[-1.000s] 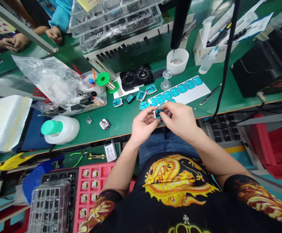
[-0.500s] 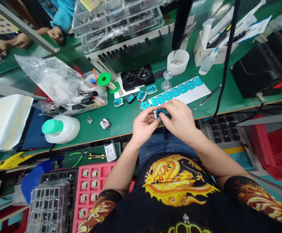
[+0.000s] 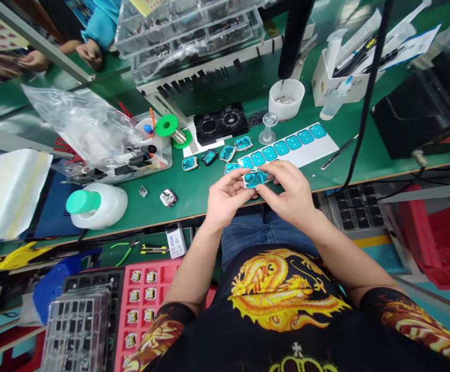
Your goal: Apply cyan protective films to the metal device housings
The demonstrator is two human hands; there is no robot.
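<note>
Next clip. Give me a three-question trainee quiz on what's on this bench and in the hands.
1. True or false: the left hand and the right hand both grip one small blue-faced part.
2. Multiple choice: the white sheet of blue stickers beyond the hands is A) lying flat on the green bench, B) rolled up, C) folded in half.
3. Short answer: what colour is the cap of the white bottle lying at the left?

Key: 1 true; 2 A; 3 green.
</note>
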